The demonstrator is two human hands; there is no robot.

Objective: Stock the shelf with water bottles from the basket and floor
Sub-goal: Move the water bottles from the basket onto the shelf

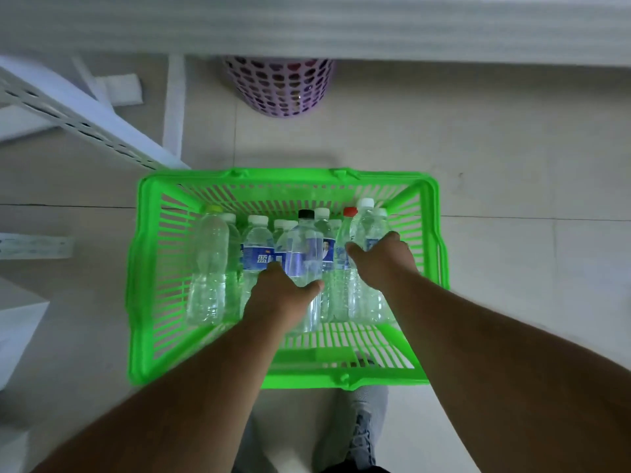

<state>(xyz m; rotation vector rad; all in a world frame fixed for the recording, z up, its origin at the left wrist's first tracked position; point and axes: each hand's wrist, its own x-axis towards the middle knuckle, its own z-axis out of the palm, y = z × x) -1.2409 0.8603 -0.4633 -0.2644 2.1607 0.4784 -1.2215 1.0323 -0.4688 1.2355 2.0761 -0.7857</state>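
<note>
Below, tiled floor w/ green basket.

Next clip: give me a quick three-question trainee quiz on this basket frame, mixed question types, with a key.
1. True or false: both hands are inside the green basket.
2. Which cap colour tops the bottle the left hand grips? A) red B) black C) yellow
3. Fill in: the purple bin stands on the floor, partly under the white ____.

Key:
1. True; the right hand grips the white-capped bottle at the right end.
2. B; the black-capped bottle.
3. Shelf.
</note>
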